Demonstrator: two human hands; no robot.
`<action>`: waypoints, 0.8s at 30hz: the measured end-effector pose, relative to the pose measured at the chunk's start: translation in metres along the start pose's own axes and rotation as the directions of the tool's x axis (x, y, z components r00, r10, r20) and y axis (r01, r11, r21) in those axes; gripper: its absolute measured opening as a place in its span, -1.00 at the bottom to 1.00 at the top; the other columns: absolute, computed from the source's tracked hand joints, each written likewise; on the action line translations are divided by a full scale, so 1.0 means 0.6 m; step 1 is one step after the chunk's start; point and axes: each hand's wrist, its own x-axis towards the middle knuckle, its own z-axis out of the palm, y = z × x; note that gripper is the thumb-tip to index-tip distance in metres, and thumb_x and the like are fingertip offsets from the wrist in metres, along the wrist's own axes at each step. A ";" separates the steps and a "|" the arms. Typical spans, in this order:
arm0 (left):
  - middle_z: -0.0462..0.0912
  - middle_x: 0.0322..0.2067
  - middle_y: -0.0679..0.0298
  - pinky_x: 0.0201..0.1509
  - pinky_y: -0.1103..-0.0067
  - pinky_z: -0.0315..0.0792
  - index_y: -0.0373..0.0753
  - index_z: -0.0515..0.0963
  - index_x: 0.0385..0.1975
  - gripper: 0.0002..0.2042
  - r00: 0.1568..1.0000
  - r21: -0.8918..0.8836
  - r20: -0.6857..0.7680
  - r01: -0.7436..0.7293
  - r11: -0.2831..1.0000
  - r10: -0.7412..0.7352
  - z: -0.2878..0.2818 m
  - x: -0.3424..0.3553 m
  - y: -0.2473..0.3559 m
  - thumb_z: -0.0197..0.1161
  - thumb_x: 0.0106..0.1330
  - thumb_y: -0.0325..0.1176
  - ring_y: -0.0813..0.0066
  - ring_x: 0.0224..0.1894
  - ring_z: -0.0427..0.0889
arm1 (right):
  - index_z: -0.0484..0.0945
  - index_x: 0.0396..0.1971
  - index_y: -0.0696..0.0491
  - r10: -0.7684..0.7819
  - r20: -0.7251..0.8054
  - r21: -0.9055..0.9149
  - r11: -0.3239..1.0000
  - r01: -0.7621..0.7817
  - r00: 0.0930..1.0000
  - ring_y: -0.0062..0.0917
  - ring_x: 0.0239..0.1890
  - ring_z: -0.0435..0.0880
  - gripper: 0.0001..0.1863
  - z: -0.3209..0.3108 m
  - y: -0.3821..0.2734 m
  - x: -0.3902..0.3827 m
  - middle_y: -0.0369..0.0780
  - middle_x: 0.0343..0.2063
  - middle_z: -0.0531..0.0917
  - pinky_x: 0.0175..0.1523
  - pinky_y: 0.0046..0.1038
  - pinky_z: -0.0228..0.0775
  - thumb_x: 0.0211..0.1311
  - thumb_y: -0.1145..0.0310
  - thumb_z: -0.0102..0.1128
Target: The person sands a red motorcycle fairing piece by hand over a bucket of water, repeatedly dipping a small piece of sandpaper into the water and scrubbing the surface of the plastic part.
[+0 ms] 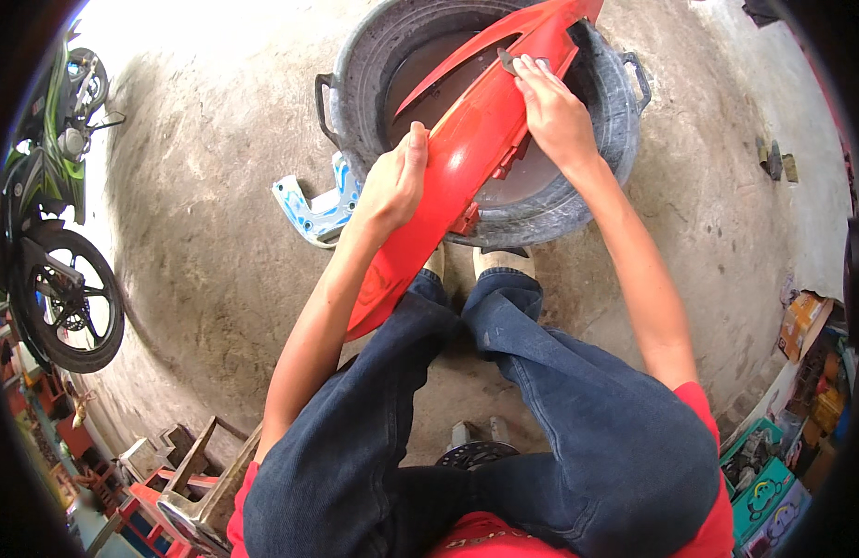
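- Panel, a long red plastic motorcycle cover, is held slanting across the rim of a dark round tub on the concrete floor, its near end resting by the knees.
- Left hand is clamped around the panel's left edge; this grip is best kept firm so the piece cannot slide.
- Right hand is pressed on the far part, fingers closed on a small grey scraper-like piece.
- Strokes are best kept short, flat and light, so the plastic is not gouged.
- A blue-white part lies left of the tub, apart from the panel.
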 end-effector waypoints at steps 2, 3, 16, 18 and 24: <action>0.67 -0.18 -0.32 0.09 0.08 0.42 -0.44 0.53 0.09 -0.23 1.000 0.011 0.011 0.012 1.000 -0.012 -0.011 -0.009 -0.008 -0.45 0.66 0.21 -0.41 0.01 0.60 | 0.59 0.22 0.13 -0.287 0.131 0.055 0.958 0.282 0.949 -0.19 0.23 0.66 -0.55 -0.009 -0.054 -0.011 -0.03 0.18 0.67 0.41 -0.24 0.44 0.36 0.43 0.06; 0.67 -0.17 -0.31 0.09 0.08 0.42 -0.43 0.54 0.08 -0.23 1.000 -0.001 -0.006 0.012 1.000 -0.012 -0.011 -0.011 -0.006 -0.45 0.66 0.21 -0.40 0.01 0.60 | 0.61 0.20 0.08 -0.447 0.129 0.011 0.893 0.449 0.885 -0.25 0.21 0.69 -0.57 -0.011 -0.089 -0.031 -0.07 0.15 0.70 0.38 -0.23 0.48 0.36 0.42 0.06; 0.57 0.21 -0.29 0.48 0.33 0.26 -0.60 0.40 0.29 -0.07 0.989 -0.004 0.078 0.123 0.992 -0.123 -0.019 -0.012 0.002 -0.52 0.62 0.31 -0.03 0.37 0.49 | 0.61 0.19 0.17 -0.207 0.006 0.071 0.976 0.206 0.978 -0.10 0.27 0.61 -0.58 0.009 -0.071 -0.026 -0.01 0.17 0.67 0.48 -0.14 0.36 0.41 0.42 0.02; 0.56 0.22 -0.30 0.49 0.33 0.24 -0.61 0.40 0.29 -0.07 0.990 -0.009 0.075 0.120 0.993 -0.119 -0.015 -0.013 -0.007 -0.51 0.62 0.30 -0.03 0.39 0.48 | 0.63 0.18 0.10 -0.386 0.100 0.201 0.911 0.361 0.917 -0.20 0.25 0.65 -0.57 -0.010 -0.144 -0.071 -0.07 0.15 0.70 0.46 -0.16 0.41 0.37 0.47 0.00; 0.64 -0.27 -0.28 0.01 0.07 0.40 -0.41 0.50 -0.07 -0.26 1.000 -0.010 0.004 0.028 1.000 -0.027 -0.005 -0.003 0.005 -0.46 0.66 0.22 -0.38 -0.09 0.61 | 0.63 0.18 0.09 -0.185 0.065 0.100 0.979 0.178 0.981 -0.18 0.28 0.62 -0.61 -0.020 -0.032 -0.015 -0.08 0.18 0.68 0.41 -0.22 0.46 0.42 0.44 0.05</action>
